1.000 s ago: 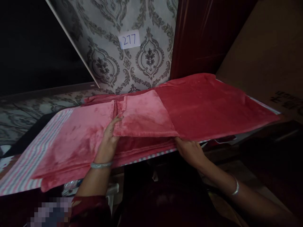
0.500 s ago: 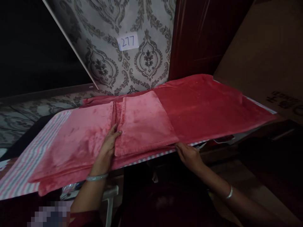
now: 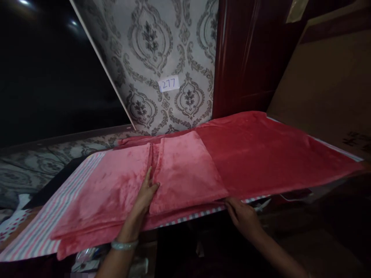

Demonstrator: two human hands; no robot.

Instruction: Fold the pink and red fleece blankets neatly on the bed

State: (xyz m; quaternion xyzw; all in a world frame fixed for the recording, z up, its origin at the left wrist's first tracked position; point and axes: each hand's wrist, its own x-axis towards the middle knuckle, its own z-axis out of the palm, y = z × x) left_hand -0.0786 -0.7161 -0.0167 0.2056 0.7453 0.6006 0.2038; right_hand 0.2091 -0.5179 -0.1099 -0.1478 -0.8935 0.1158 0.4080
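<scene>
A plush pinkish-red blanket (image 3: 269, 158) is spread lengthwise, with folded sections on its left half. One lighter folded panel (image 3: 188, 170) sits mid-blanket, and a second folded section (image 3: 107, 189) lies left of it, a narrow gap between them. My left hand (image 3: 144, 197) rests in that gap, index finger stretched along it and thumb against the middle panel's edge. At the near right corner of that panel, my right hand (image 3: 243, 214) pinches the blanket edge; its fingertips are partly hidden. Beneath lies a striped cloth (image 3: 49, 224).
A large dark screen (image 3: 55, 77) stands at the back left before patterned wallpaper (image 3: 150, 38). On the wall is a paper label (image 3: 169, 83) reading 277. A dark red door panel (image 3: 246, 58) and a large cardboard box (image 3: 327, 77) bound the right side.
The view has tilted up, so the blanket and both hands appear lower and slightly farther right. Both hands stay at the same places on the blanket; its folds look unchanged.
</scene>
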